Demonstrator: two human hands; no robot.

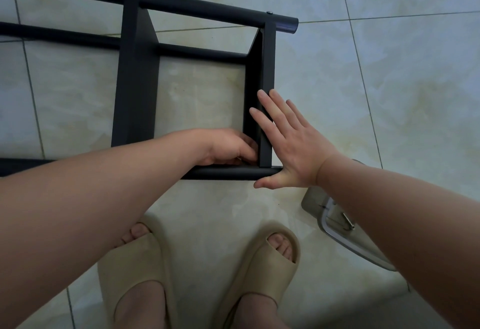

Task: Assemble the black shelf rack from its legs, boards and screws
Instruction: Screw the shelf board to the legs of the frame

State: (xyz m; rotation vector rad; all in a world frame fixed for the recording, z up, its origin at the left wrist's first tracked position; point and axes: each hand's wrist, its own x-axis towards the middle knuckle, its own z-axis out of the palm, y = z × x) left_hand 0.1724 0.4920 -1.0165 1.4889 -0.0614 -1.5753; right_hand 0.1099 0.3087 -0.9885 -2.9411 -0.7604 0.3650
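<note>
The right hand (pixel 293 144), grip spread flat, presses the black rack's (pixel 135 82) end board (pixel 268 69), while the left hand (pixel 228 148) curls into the corner above the near leg (pixel 223 173), grip hidden.

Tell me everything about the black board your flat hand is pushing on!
The end board is matte black, flat, and looks like metal. It stands on edge, spanning from the far leg tube to the near leg tube. A silver screw sits in the far leg tube at the board's end. The right hand presses flat on its outer face; the left hand curls its fingers at its near inner corner.
</note>
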